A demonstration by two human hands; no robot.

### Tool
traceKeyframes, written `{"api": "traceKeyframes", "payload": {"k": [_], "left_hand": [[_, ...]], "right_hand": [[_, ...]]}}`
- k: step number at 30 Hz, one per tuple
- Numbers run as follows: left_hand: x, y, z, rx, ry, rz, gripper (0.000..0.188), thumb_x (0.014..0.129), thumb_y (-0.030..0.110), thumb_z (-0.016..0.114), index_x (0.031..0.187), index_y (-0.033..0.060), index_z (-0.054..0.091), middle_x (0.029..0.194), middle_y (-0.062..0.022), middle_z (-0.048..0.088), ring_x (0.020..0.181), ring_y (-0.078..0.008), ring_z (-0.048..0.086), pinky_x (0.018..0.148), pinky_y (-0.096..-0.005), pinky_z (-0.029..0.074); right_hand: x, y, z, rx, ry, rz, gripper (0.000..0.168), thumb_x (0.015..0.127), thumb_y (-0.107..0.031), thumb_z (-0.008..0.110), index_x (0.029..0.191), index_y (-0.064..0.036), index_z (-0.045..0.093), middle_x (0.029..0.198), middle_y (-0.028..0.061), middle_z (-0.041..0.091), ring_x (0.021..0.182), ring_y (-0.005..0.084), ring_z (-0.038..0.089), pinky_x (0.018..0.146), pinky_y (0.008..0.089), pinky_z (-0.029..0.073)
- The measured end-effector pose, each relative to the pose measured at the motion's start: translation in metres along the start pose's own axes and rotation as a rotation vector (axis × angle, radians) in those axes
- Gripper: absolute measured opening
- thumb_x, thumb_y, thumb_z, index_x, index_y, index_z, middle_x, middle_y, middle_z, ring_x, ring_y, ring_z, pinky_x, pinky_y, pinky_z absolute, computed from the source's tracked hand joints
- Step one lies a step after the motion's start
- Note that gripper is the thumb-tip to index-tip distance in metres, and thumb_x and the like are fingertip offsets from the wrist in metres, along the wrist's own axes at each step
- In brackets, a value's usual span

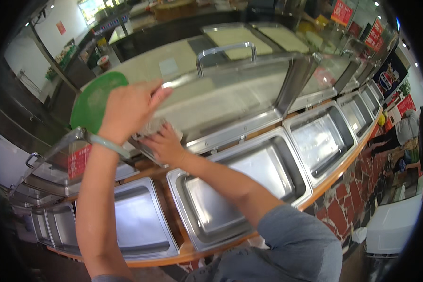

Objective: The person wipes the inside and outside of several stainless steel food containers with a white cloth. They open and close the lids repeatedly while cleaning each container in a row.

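My left hand [130, 105], a pale bangle [110, 146] on its wrist, is at the left end of a raised steel-framed clear lid [229, 67] with a curved metal handle [227, 49]. Its fingers are bent round the lid's edge, partly hidden. Below it, my right hand [167, 146] presses a crumpled whitish cloth [158, 127] near the lid's lower left corner, fingers spread over the cloth. Under my forearms, rectangular steel pans [241, 183] sit in a wooden-edged counter [169, 261]; no food shows in the nearest ones.
A green plastic object [95, 98] lies behind my left hand. Another clear lid [47, 169] stands at the left, beside a red sign [79, 161]. More steel pans [321, 141] run to the right. A person [405, 128] is at the far right, on the tiled floor side.
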State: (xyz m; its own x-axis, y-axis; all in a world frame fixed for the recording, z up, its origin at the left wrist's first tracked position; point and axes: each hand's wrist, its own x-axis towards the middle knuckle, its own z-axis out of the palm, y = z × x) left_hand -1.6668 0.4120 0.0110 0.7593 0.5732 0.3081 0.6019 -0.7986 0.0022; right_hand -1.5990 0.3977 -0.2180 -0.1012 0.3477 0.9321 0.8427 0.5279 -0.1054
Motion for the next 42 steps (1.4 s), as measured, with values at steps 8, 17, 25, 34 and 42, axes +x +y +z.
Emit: {"api": "traceKeyframes", "payload": {"k": [8,17,25,34,42], "left_hand": [[0.003,0.0,0.006,-0.032,0.04,-0.032,0.038,0.1,0.04,0.05,0.117,0.0118,0.069,0.099,-0.0152,0.069,0.092,-0.0363,0.065,0.076,-0.0408,0.05],[0.003,0.007,0.002,-0.019,0.003,-0.057,0.039,0.101,0.041,0.049,0.121,0.0127,0.067,0.102,-0.0153,0.069,0.093,-0.0362,0.065,0.079,-0.0392,0.051],[-0.025,-0.008,0.011,0.083,0.133,0.094,0.036,0.098,0.028,0.057,0.127,0.008,0.06,0.103,-0.0139,0.066,0.091,-0.0348,0.065,0.074,-0.043,0.05],[-0.142,0.127,0.027,0.232,0.189,-0.028,0.035,0.097,0.009,0.053,0.132,0.0101,0.057,0.111,-0.0112,0.063,0.098,-0.0323,0.062,0.078,-0.0414,0.049],[-0.289,0.205,0.098,-0.229,0.189,-0.194,0.033,0.093,0.011,0.062,0.126,0.0064,0.063,0.123,-0.0105,0.057,0.111,-0.0315,0.056,0.09,-0.0434,0.047]], "right_hand": [[-0.099,0.096,-0.091,0.042,-0.716,-0.107,0.014,0.075,-0.018,0.061,0.088,-0.019,0.067,0.091,-0.0024,0.06,0.098,0.0199,0.056,0.086,0.0392,0.043],[-0.135,0.23,-0.278,-0.339,-0.45,0.752,0.014,0.077,-0.005,0.053,0.079,-0.004,0.067,0.081,0.019,0.065,0.083,0.0398,0.061,0.078,0.0496,0.048],[-0.135,0.169,-0.321,1.396,0.616,1.647,0.033,0.083,-0.011,0.052,0.112,0.0,0.062,0.101,0.0142,0.066,0.088,0.027,0.063,0.081,0.0417,0.054],[-0.139,0.027,-0.524,1.735,0.685,0.996,0.049,0.087,-0.028,0.043,0.125,0.001,0.055,0.118,0.0193,0.064,0.103,0.0364,0.064,0.089,0.0512,0.053],[-0.033,-0.013,-0.514,0.611,0.328,1.174,0.04,0.091,-0.013,0.052,0.129,-0.002,0.055,0.112,0.007,0.064,0.1,0.0171,0.063,0.089,0.0323,0.052]]}}
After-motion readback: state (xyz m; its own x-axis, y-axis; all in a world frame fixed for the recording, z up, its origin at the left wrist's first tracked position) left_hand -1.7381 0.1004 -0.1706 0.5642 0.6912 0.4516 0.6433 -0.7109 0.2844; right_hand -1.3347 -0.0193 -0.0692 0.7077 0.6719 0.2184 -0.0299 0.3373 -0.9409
